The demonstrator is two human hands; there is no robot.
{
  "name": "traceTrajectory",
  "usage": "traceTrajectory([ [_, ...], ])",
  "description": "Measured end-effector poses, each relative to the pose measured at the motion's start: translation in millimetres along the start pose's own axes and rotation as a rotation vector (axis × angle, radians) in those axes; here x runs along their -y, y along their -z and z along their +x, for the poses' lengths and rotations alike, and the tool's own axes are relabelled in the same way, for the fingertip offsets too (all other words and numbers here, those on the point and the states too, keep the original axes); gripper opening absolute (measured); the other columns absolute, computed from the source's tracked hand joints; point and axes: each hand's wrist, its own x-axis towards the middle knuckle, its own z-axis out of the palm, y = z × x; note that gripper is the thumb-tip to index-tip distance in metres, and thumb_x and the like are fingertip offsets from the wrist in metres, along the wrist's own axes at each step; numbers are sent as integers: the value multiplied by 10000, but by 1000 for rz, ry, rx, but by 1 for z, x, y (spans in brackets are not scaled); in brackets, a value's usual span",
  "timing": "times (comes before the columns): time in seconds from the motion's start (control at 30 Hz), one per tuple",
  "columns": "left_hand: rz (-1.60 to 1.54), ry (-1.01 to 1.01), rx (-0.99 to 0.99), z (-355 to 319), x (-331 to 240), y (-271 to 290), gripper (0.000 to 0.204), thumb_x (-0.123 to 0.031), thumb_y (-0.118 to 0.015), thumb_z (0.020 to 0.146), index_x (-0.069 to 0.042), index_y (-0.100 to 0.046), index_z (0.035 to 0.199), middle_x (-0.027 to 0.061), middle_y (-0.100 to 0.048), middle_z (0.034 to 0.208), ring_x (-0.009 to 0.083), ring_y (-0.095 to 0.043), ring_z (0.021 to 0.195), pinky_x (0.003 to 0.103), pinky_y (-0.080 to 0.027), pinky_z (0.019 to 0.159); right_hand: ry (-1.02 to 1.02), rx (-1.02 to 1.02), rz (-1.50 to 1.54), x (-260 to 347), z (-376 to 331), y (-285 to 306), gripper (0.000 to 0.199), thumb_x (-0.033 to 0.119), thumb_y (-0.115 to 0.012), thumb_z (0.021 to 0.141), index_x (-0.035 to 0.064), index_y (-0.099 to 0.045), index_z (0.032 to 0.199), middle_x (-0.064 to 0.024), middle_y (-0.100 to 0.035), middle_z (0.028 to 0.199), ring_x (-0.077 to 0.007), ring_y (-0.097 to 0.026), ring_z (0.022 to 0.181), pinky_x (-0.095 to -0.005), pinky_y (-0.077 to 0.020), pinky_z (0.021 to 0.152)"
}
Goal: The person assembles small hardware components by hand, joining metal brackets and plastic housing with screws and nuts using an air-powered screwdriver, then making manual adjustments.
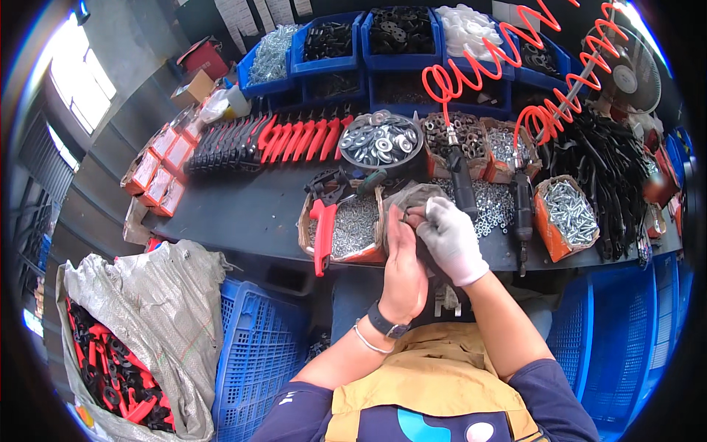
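My bare left hand point(403, 269), with a dark watch and a pale bracelet at the wrist, is at the table's front edge with its fingers held together. My right hand point(451, 239), in a white glove, meets it at the fingertips. A small dark piece shows between the fingertips; its kind is hidden. Just behind the hands lies a crumpled grey cloth or bag point(414, 196). Left of them, a red-handled tool with a black head point(324, 228) rests on an open box of small metal fasteners point(355, 230). Loose nuts point(492, 206) lie right of my gloved hand.
Two black air screwdrivers point(462, 180) point(522, 210) hang on coiled orange hoses point(471, 70). Behind stand a tub of washers point(379, 141), a row of red-and-black tools point(302, 140) and blue bins point(328, 44). A screw box point(571, 214) stands right; a sack point(155, 295) and blue crate point(258, 353) lower left.
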Motion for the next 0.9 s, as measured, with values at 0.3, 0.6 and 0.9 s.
traceTrajectory([
  [0.3, 1086, -259, 416, 53, -29, 20, 274, -77, -557, 913, -48, -574, 1185, 114, -590, 1157, 230, -618, 923, 377, -490, 834, -510, -158, 833, -15, 11, 49, 303, 203, -710, 820, -33, -650, 1000, -42, -660, 823, -81, -611, 730, -214, -476, 659],
  [0.6, 1585, -268, 794, 71, 4, 27, 177, -60, -654, 721, -21, -643, 894, 164, -599, 842, 359, -588, 838, 437, -480, 749, -595, -134, 892, -7, -10, 52, 327, 220, -716, 821, -16, -649, 1037, -28, -654, 830, -81, -597, 703, -217, -476, 649],
  [0.9, 1657, -466, 521, 68, -9, 23, 69, -59, -625, 795, -11, -589, 830, 176, -593, 822, 374, -587, 819, 447, -466, 723, -742, -192, 971, -11, -15, 48, 368, 306, -729, 824, 15, -628, 1027, -8, -617, 798, -94, -576, 581, -224, -471, 522],
])
